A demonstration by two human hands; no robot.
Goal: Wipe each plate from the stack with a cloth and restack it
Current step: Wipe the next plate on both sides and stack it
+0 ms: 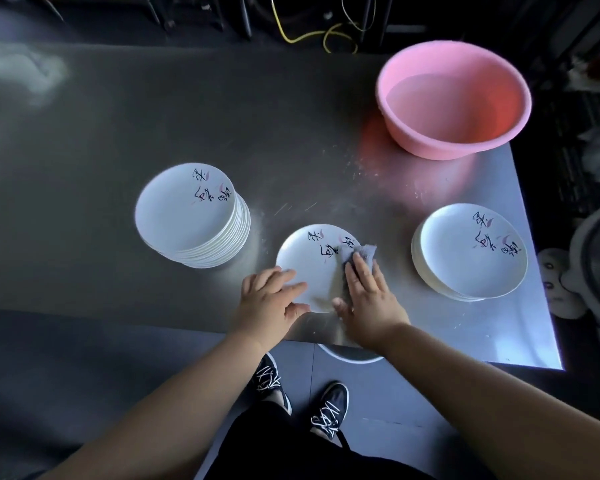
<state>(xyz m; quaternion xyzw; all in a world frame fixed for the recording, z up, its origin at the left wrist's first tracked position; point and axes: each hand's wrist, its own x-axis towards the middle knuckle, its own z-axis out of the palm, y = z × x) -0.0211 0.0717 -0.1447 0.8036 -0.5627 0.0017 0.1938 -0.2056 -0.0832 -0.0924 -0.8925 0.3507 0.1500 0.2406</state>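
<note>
A single white plate with black brush lettering lies flat on the steel bench, near the front edge. The left hand steadies it at about its 8 o'clock, fingers fairly straight and resting on the rim, thumb at the plate's near edge. The right hand presses a grey cloth flat onto the plate at roughly 3 o'clock, fingers stretched out over the cloth rather than bunched round it, thumb spread toward the plate's near rim.

From that plate, a tall stack of matching plates stands at 10 o'clock, well apart. A shorter stack sits at 3 o'clock, near the bench's right edge. A pink basin rests at 1 o'clock, far back on the bench; whether it holds water I cannot tell.

Below the bench edge, two dark shoes with white laces stand on the floor.
</note>
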